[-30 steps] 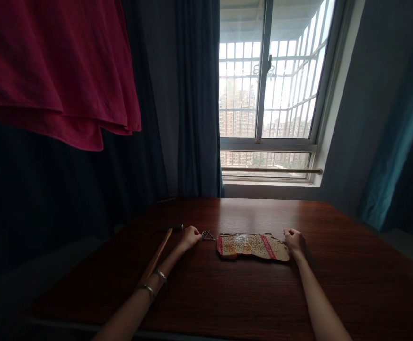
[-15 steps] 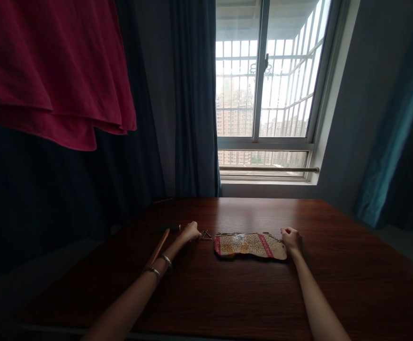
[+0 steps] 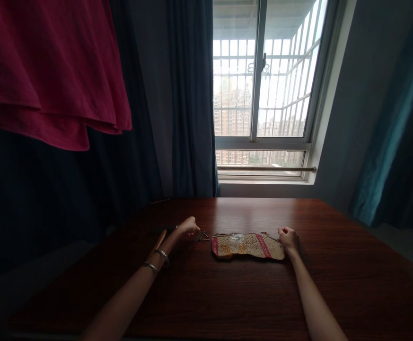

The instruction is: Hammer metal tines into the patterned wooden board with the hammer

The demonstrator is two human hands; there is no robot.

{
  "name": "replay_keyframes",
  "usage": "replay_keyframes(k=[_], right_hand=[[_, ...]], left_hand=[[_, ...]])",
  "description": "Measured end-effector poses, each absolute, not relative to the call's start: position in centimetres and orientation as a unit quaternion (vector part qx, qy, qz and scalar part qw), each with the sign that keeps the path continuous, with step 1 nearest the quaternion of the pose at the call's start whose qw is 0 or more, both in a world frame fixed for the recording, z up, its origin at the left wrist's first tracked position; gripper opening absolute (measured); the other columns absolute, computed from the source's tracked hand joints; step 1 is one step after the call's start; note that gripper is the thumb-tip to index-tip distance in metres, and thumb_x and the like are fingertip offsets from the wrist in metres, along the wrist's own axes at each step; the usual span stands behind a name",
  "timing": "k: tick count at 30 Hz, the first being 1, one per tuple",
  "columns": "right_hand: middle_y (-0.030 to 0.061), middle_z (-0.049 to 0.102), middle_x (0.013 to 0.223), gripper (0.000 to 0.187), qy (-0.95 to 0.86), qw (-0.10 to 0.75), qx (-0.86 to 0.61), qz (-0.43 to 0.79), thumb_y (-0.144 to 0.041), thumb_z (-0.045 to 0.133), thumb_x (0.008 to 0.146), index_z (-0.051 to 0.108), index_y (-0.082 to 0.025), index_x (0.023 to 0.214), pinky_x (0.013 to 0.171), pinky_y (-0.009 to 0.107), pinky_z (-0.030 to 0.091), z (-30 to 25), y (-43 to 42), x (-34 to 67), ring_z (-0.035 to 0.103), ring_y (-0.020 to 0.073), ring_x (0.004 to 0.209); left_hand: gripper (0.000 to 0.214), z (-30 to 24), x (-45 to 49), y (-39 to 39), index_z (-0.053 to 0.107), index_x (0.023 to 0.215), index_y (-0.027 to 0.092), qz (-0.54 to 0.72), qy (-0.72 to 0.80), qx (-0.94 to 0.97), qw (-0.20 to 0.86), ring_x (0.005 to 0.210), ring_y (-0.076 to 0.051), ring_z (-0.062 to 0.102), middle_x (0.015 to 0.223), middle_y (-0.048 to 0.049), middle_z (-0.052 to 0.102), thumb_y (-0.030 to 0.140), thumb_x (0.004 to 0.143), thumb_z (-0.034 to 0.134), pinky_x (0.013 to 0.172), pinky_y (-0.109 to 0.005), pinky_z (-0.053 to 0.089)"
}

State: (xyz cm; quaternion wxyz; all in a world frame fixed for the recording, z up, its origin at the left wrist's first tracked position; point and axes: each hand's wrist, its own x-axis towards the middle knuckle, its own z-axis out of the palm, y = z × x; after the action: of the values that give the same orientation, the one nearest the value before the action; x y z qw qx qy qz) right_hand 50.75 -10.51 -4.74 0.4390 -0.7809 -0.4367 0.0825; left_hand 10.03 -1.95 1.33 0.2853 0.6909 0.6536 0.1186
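**Patterned piece [image 3: 248,246] flat on the surface [image 3: 227,293], between 2 hands.**
The right hand [image 3: 288,239] is curled shut and touches the piece's right end; a grip cannot be confirmed. The nails [image 3: 201,236] lie just beside the piece's left end. The left hand [image 3: 188,228] is curled shut just left of the nails; contents cannot be determined. The hammer [image 3: 161,236] lies beside the left wrist.

Seen from one head-worn camera at the near edge of a dark wooden table [image 3: 227,293], facing forward and slightly down toward a bright window [image 3: 263,94] straight ahead, with left hand [image 3: 188,227] and right hand [image 3: 288,238] at arm's length, small, below mid-frame.
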Motion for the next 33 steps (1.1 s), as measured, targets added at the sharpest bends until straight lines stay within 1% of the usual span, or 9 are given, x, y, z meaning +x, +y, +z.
replay_keyframes(k=[4, 8, 11, 13, 17, 24, 33], right_hand=[[0.0068, 0.067, 0.060, 0.028, -0.438, 0.436, -0.782, 0.081, -0.036, 0.046, 0.072, 0.067, -0.022, 0.061, 0.055, 0.025, 0.038, -5.1, -10.2, 50.9, 0.062, 0.0203, 0.062], [0.0076, 0.068, 0.061, 0.029, -0.437, 0.432, -0.785, 0.076, -0.036, 0.045, 0.072, 0.067, -0.021, 0.061, 0.056, 0.025, 0.038, -5.5, -9.9, 51.2, 0.061, 0.0201, 0.063], [0.0084, 0.068, 0.063, 0.029, -0.437, 0.429, -0.787, 0.070, -0.037, 0.046, 0.073, 0.066, -0.020, 0.060, 0.057, 0.025, 0.038, -5.7, -9.7, 51.3, 0.061, 0.0199, 0.064], [0.0087, 0.068, 0.063, 0.029, -0.438, 0.429, -0.787, 0.068, -0.037, 0.047, 0.072, 0.065, -0.019, 0.059, 0.057, 0.025, 0.037, -5.6, -9.7, 51.3, 0.060, 0.0196, 0.064], [0.0082, 0.067, 0.060, 0.028, -0.439, 0.431, -0.785, 0.066, -0.036, 0.048, 0.071, 0.067, -0.019, 0.058, 0.055, 0.024, 0.037, -5.2, -10.0, 50.9, 0.060, 0.0189, 0.063], [0.0062, 0.065, 0.054, 0.027, -0.437, 0.436, -0.785, 0.066, -0.034, 0.049, 0.071, 0.066, -0.020, 0.056, 0.053, 0.024, 0.036, -4.6, -10.3, 50.5, 0.060, 0.0185, 0.060], [0.0057, 0.064, 0.051, 0.026, -0.440, 0.437, -0.782, 0.064, -0.033, 0.049, 0.070, 0.065, -0.021, 0.052, 0.053, 0.024, 0.037, -4.1, -10.7, 50.2, 0.060, 0.0189, 0.059]], left_hand=[[0.012, 2.3, 11.2, -1.1, 0.056, 0.057, 0.010, 0.146, 0.606, 0.719, 0.308, 0.047, -0.011, 0.052, 0.048, -0.0012, 0.054, 0.020, 0.063, 0.058, 0.045, -0.021, 0.040], [0.015, 2.0, 14.9, -1.1, 0.061, 0.060, 0.008, 0.193, 0.533, 0.743, 0.356, 0.047, -0.011, 0.051, 0.049, -0.0021, 0.055, 0.022, 0.064, 0.057, 0.043, -0.020, 0.037], [0.015, 0.5, 18.6, -1.6, 0.063, 0.061, 0.007, 0.229, 0.482, 0.754, 0.382, 0.045, -0.009, 0.049, 0.051, -0.0019, 0.056, 0.021, 0.063, 0.059, 0.043, -0.020, 0.036], [0.018, -0.8, 21.0, -1.9, 0.066, 0.068, 0.007, 0.272, 0.451, 0.756, 0.388, 0.046, -0.009, 0.049, 0.055, -0.0020, 0.058, 0.024, 0.064, 0.060, 0.043, -0.019, 0.035], [0.023, -3.5, 24.4, -2.3, 0.068, 0.077, 0.008, 0.347, 0.442, 0.723, 0.402, 0.052, -0.010, 0.053, 0.065, -0.0045, 0.064, 0.027, 0.068, 0.060, 0.047, -0.020, 0.039], [0.025, -5.0, 26.4, -3.4, 0.069, 0.080, 0.011, 0.409, 0.406, 0.735, 0.357, 0.067, -0.015, 0.060, 0.075, -0.0061, 0.068, 0.031, 0.073, 0.056, 0.059, -0.023, 0.044], [0.024, -4.8, 26.3, -4.1, 0.070, 0.081, 0.011, 0.419, 0.399, 0.748, 0.326, 0.070, -0.016, 0.061, 0.076, -0.0061, 0.070, 0.029, 0.075, 0.055, 0.062, -0.024, 0.044]])
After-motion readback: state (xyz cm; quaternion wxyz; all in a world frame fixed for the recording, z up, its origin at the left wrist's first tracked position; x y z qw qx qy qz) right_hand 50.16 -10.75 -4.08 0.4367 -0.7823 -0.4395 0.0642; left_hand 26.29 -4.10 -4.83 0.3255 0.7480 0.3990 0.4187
